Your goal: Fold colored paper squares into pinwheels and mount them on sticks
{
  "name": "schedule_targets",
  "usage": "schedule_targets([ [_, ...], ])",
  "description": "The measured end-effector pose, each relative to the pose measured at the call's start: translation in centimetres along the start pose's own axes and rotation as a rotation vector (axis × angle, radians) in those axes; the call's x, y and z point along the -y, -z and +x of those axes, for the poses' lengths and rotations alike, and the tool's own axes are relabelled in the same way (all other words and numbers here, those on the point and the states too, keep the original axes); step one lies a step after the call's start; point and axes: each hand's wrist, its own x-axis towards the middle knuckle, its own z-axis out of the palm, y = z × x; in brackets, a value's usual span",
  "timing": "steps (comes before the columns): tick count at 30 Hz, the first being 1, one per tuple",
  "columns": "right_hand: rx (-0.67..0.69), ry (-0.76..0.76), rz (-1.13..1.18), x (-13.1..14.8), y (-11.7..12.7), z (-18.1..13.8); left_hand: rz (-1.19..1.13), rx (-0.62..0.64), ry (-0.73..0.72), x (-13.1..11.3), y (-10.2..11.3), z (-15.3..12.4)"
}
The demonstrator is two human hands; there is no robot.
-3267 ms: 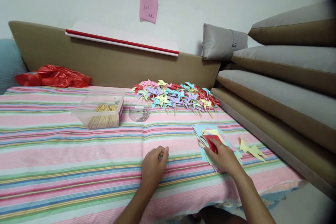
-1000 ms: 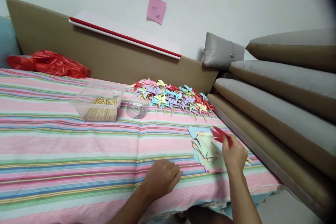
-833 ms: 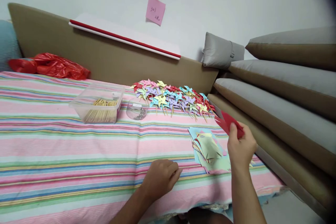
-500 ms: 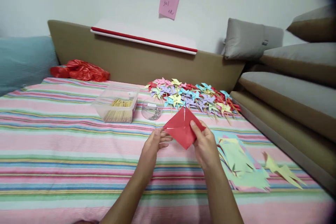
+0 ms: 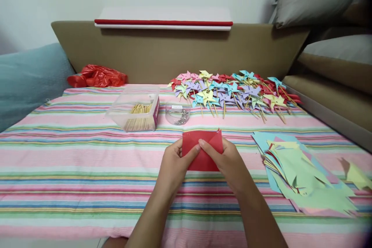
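Observation:
A square of red paper (image 5: 203,162) is held up between both hands above the striped cloth. My left hand (image 5: 176,162) grips its left edge, the thumb lying on the front face and the fingers behind. From the other side my right hand (image 5: 229,161) pinches the right edge in the same way. Both thumb tips meet near the middle of the paper. A small corner sticks up at its top right. Beyond the hands stand a round clear container (image 5: 178,115) of small metal pieces and a clear plastic box (image 5: 116,112) of thin wooden sticks.
Many finished paper pinwheels (image 5: 223,97) lie at the back right. A pile of cut coloured paper (image 5: 310,178) is to the right, with a yellow piece (image 5: 359,176) beyond it. A red plastic bag (image 5: 99,76) rests at the back left, before a brown board (image 5: 174,54).
My left hand has taken hold of the red paper. The paper has turned from a diamond to a square stance, and both thumbs have come together on it. The view has levelled and tilted down.

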Motion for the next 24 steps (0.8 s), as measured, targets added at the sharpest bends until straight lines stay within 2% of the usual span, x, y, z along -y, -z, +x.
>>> schedule_targets([
  [4, -0.011, 0.006, 0.189, 0.4, -0.7, -0.6, -0.161, -0.119, -0.020, 0.0, -0.3, -0.2],
  [7, -0.021, 0.009, 0.183, 0.1, -0.7, -0.8, -0.191, -0.178, -0.032, 0.2, 0.1, -0.6],
  [14, -0.136, 0.093, 0.068, -0.3, -0.3, -0.9, -0.064, -0.155, 0.020, 0.1, 0.4, -1.2],
  [17, -0.084, 0.237, -0.092, -0.7, 0.1, -1.3, -0.125, -0.236, -0.012, 0.3, 0.5, -1.2],
  [20, 0.017, 0.478, -0.361, -1.0, 0.5, -1.7, -0.220, -0.308, -0.054, 0.2, 0.7, -1.1],
  [22, 0.053, 0.611, -0.522, -1.1, 0.4, -2.0, -0.275, -0.297, -0.082, 0.1, 0.6, -1.2],
  [24, 0.049, 0.681, -0.597, -1.1, 0.1, -2.2, -0.315, -0.251, -0.104, -0.1, 0.5, -1.4],
])
